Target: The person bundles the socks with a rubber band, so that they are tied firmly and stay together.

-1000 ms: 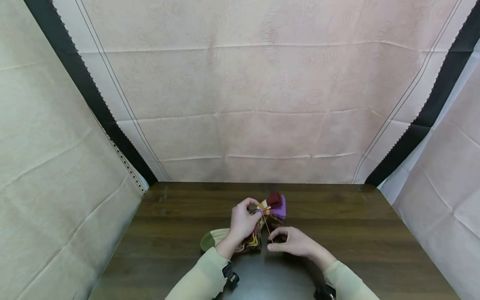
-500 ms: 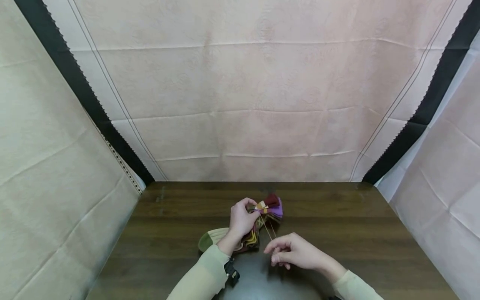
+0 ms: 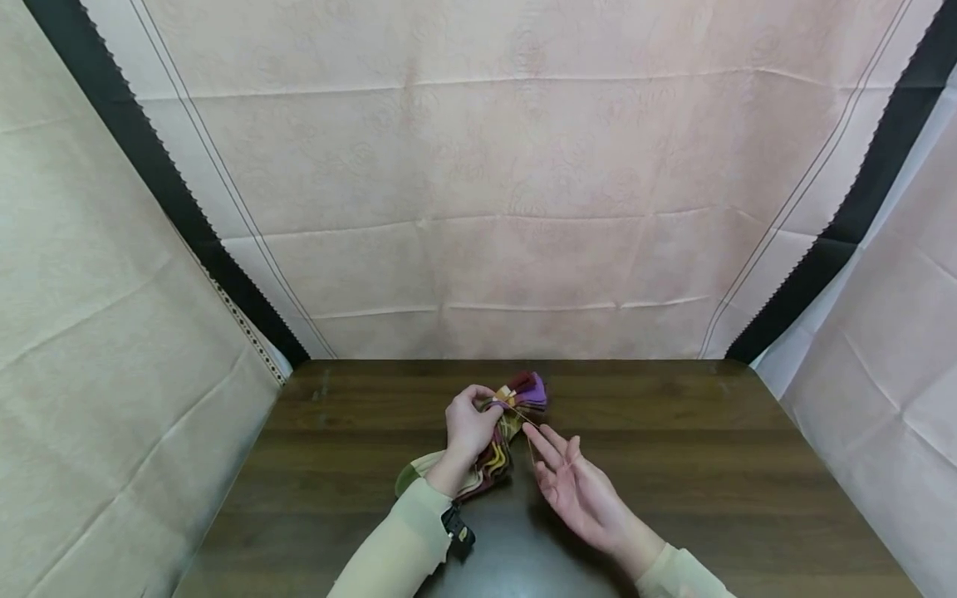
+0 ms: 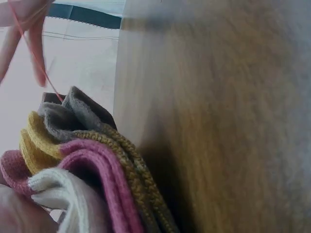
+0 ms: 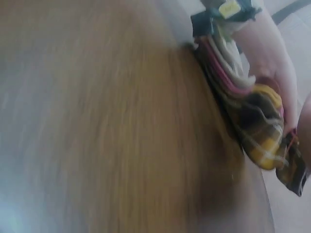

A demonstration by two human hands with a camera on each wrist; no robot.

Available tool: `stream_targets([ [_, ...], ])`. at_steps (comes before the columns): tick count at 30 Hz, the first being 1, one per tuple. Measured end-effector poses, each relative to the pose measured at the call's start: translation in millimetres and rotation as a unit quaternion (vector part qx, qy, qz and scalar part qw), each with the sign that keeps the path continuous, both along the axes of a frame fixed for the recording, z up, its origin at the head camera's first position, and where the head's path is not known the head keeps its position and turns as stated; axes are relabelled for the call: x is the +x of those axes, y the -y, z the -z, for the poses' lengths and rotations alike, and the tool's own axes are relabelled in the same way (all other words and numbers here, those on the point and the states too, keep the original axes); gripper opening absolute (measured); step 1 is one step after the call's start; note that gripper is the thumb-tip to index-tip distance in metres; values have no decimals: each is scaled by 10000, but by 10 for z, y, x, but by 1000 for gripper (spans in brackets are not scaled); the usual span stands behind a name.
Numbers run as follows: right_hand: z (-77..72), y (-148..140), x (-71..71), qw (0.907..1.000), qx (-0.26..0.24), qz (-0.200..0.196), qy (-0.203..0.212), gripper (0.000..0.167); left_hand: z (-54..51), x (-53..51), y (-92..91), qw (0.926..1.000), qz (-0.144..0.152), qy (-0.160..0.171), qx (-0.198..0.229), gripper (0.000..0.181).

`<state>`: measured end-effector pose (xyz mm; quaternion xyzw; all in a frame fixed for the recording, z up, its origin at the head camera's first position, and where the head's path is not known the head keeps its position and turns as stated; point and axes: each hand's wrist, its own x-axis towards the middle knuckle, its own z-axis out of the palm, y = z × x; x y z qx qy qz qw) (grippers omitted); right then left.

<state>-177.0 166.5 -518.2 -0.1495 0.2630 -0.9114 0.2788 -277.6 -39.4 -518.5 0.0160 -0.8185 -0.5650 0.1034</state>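
Note:
A bundle of several knitted socks [image 3: 491, 458], in cream, pink, mustard, grey and brown, lies on the table with its maroon and purple ends fanned out at the far end. My left hand [image 3: 469, 425] grips the bundle near those ends. From there a thin rubber band [image 4: 30, 48] is stretched to my right hand [image 3: 581, 492], which is turned palm up. The right fingers are extended and spread, and the band runs over them near the tips. In the right wrist view the socks [image 5: 228, 68] are blurred beside the left hand [image 5: 272, 53].
The dark wooden table [image 3: 710, 473] extends around both hands. Pale cloth panels with black edging [image 3: 830, 257] stand behind it and at both sides. A black wrist device [image 3: 458, 529] sits on the left wrist.
My right hand has drawn the band out, turned from palm down to palm up and moved closer to the bundle, its fingers spreading. The left hand and sock ends have shifted slightly left.

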Motion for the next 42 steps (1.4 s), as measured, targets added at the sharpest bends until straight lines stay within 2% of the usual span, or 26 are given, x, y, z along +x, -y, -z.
stream_targets([
  [3,20,25,-53,9974,-85,277,661,89,14,12,-7,10000,29,-86,39,14],
  [6,39,-24,-134,9875,87,581,1462,92,32,45,-27,9995,187,-255,-35,15],
  [9,58,-123,-203,9685,281,861,2318,76,43,102,-55,9980,468,-381,-160,17],
  [11,63,-186,-228,9554,313,1104,2722,60,51,136,-73,9965,635,-471,-262,19],
  [12,70,-211,-237,9508,314,1204,2837,57,55,153,-82,9959,695,-495,-295,19],
  [14,78,-234,-247,9452,273,1494,2890,53,65,179,-99,9949,753,-566,-355,20],
  [18,86,-190,-261,9390,565,2174,2604,53,78,211,-128,9941,766,-647,-418,21],
  [21,68,-132,-278,9377,968,2505,2204,70,78,223,-140,9939,737,-675,-461,21],
  [23,50,-105,-293,9386,1125,2575,2002,80,81,224,-144,9943,675,-672,-484,20],
  [25,30,-96,-293,9436,1169,2472,1868,89,87,219,-144,9953,578,-643,-442,20],
  [27,22,-100,-278,9446,1280,2348,1901,91,95,212,-141,9965,465,-598,-361,20],
  [30,9,-116,-241,9525,1396,1894,1935,93,89,200,-118,9980,310,-489,-236,19],
  [34,48,-117,-201,9610,1387,1385,1951,96,93,206,-113,9988,261,-383,-140,17],
  [38,116,-79,-250,9623,1242,1267,2061,100,104,217,-84,9987,391,-309,62,16],
  [42,170,-107,-317,9640,1175,1263,2023,105,103,232,-43,9963,798,-220,244,15],
])
